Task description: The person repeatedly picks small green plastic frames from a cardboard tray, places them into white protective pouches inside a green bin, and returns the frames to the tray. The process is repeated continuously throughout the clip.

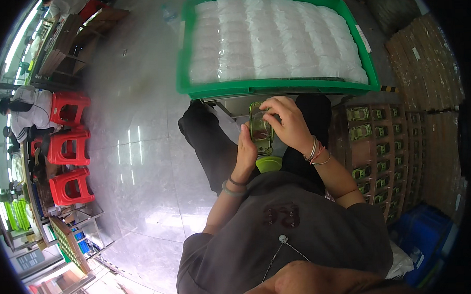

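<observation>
A green toy car body (261, 133), its middle hollow and partly see-through, is held upright between my hands, above my lap. Along its left side lies my left hand (247, 149), thumb and palm against the edge, gripping it. My right hand (289, 122) comes over the upper right of the car body. Its thumb and forefinger bend together in a pinch at the car's upper part; what is between the tips is too small to make out. Below the car body, a yellow-green bowl-like container (269, 164) shows between my legs.
Ahead stands a green crate (183, 71) filled with rows of white wrapped bundles (273, 39). At my right, a compartmented cardboard tray (357, 148) holds several green toy cars, near stacked cardboard (424, 62) and a blue bin (422, 234). Red stools (69, 145) and seated people are far left.
</observation>
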### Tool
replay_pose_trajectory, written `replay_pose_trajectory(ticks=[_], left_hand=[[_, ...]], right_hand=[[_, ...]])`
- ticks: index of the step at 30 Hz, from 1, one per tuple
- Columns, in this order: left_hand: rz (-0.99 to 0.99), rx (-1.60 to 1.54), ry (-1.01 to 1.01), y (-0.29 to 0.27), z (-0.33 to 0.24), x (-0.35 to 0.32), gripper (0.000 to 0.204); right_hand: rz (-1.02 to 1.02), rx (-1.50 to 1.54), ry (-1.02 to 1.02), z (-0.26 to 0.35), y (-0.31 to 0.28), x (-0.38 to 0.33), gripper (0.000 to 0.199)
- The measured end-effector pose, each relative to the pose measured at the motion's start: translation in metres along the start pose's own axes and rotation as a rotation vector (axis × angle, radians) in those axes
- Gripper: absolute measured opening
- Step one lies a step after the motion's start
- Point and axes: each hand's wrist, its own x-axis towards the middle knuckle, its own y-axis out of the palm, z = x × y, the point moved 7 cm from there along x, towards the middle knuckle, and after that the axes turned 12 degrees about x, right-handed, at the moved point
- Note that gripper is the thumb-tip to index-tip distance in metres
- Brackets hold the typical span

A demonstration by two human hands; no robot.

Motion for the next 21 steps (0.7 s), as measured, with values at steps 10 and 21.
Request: replay_pose_trajectory(ticks=[10, 21], left_hand=[[0.029, -0.048, -0.086, 0.008, 0.009, 0.002, 0.054], [-0.011, -0.128, 0.044, 0.014, 0.013, 0.008, 0.038]], right_hand=[[-0.141, -0.268, -0.226, 0.009, 0.004, -0.017, 0.029], [-0.254, -0.425, -0.273, 0.014, 0.013, -0.034, 0.037]])
